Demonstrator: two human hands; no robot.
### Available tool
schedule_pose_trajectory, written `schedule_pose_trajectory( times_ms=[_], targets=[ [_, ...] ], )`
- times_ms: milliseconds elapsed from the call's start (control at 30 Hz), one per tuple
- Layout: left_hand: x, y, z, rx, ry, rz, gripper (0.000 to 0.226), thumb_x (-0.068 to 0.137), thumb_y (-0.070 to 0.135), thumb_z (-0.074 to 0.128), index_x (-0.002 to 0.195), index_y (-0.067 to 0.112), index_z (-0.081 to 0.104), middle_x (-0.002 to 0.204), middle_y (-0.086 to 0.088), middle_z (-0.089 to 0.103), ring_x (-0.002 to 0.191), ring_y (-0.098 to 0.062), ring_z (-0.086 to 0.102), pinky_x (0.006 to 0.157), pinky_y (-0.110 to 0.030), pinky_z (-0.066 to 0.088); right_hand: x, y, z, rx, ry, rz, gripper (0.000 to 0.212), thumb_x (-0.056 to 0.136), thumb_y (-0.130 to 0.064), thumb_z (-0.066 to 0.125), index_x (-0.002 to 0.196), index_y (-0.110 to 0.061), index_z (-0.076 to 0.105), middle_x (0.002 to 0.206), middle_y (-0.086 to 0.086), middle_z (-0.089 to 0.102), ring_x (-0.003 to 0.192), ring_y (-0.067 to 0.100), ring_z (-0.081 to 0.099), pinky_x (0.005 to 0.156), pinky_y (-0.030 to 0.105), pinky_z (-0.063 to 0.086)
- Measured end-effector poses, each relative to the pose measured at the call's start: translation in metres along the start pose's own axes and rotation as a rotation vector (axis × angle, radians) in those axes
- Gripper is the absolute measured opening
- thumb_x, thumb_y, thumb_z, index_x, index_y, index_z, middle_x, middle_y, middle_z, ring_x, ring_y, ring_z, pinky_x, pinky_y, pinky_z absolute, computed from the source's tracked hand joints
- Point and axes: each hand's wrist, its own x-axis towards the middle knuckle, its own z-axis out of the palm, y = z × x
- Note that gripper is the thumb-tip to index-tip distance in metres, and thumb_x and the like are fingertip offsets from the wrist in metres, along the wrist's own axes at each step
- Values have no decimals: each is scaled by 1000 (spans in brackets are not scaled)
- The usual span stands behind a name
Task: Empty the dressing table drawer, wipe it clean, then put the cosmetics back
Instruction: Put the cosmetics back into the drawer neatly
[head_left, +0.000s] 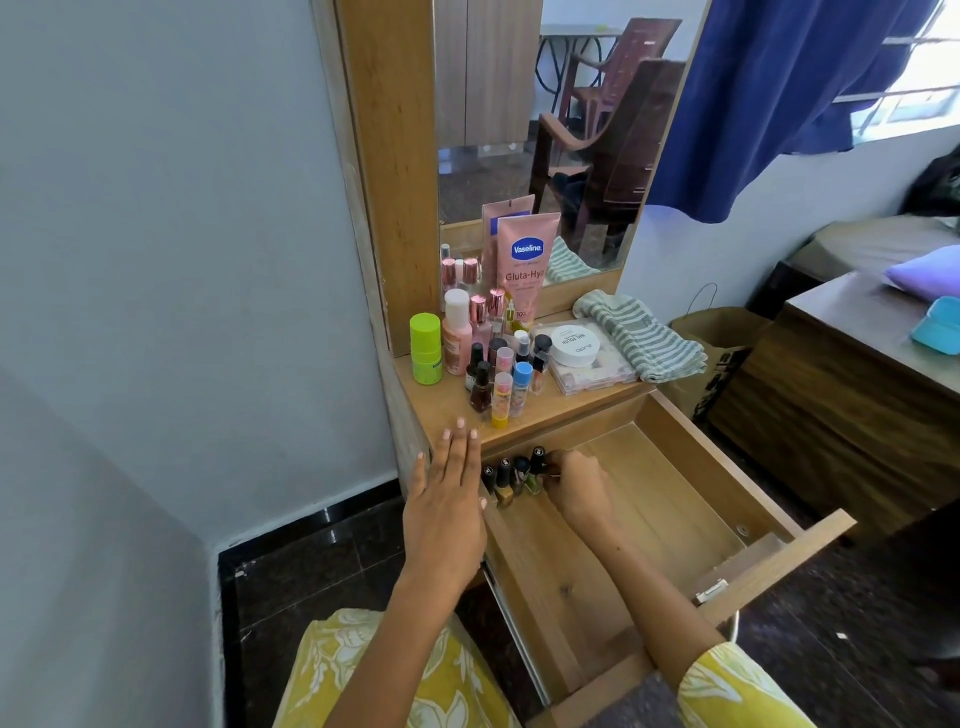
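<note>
Wooden drawer (670, 499) floor mostly bare at centre-right; right hand (576, 483) pinches nail-polish bottle (535, 470) by back-left corner, left hand (447, 499) fingers flat together over tabletop edge (457, 410)

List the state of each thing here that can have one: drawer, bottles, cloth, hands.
Drawer: pulled open, mostly bare inside.
Nail polish bottles in drawer: upright, lined up at its back left corner.
Bottles on the tabletop: upright, caps on.
Vaseline tube: standing against the mirror.
Striped cloth: folded, lying on the tabletop.
Left hand: fingers straight, holding nothing.
Right hand: grip on a bottle in the drawer.
</note>
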Motion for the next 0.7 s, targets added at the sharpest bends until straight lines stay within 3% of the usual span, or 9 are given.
schedule_pose_trajectory(
  times_ms=[133,200,267,333,367,433,533,700],
  targets=[
    [4,-3,-6,-31,17,9,61,102,33,26,148,14,-9,156,-5,-15,144,-18,-12,114,-41,-8,-15,-5,-15,-16,91,4,30,89,-9,59,117,-12,65,113,5,69,103,21,64,86,33,52],
    [8,-6,-11,-134,107,11,59,102,30,29,150,15,-1,158,-5,-3,145,-18,-2,114,-39,-4,-28,-8,-21,42,193,-42,28,89,-9,58,114,-14,66,108,0,70,96,16,65,83,31,52],
    [16,-9,-17,-237,266,26,58,99,23,40,149,14,13,154,-9,24,141,-23,23,113,-37,12,-41,-11,-23,122,258,-104,22,88,-9,60,108,-15,68,98,-3,72,80,8,64,73,21,50],
    [31,-13,-21,-257,412,59,61,92,13,53,147,14,26,130,-13,52,119,-26,50,101,-39,38,-48,-11,-21,175,302,-157,18,88,-8,61,103,-15,69,91,-4,71,67,-1,56,64,8,40],
    [40,-15,-24,-234,449,75,65,89,10,58,147,16,28,118,-13,57,108,-26,55,92,-39,44,-49,-11,-20,192,326,-182,17,88,-7,61,101,-15,69,89,-4,71,65,-3,54,63,5,39],
    [56,-18,-31,-173,462,99,70,84,7,64,145,22,33,103,-13,55,94,-25,54,79,-38,47,-49,-9,-18,222,366,-207,16,87,-6,62,97,-16,69,87,-5,71,68,-2,58,65,10,47],
    [72,-20,-40,-103,504,119,57,79,7,72,131,24,54,95,-10,54,87,-24,50,71,-35,43,-46,-8,-14,245,393,-223,18,86,-6,62,97,-18,69,89,-7,71,74,4,64,71,30,57],
    [78,-21,-45,-165,571,135,33,77,20,75,108,15,66,100,-7,61,95,-23,55,79,-30,41,-46,-6,-13,253,420,-255,19,86,-7,63,98,-19,70,92,-10,72,77,1,65,72,32,58]
  ],
)
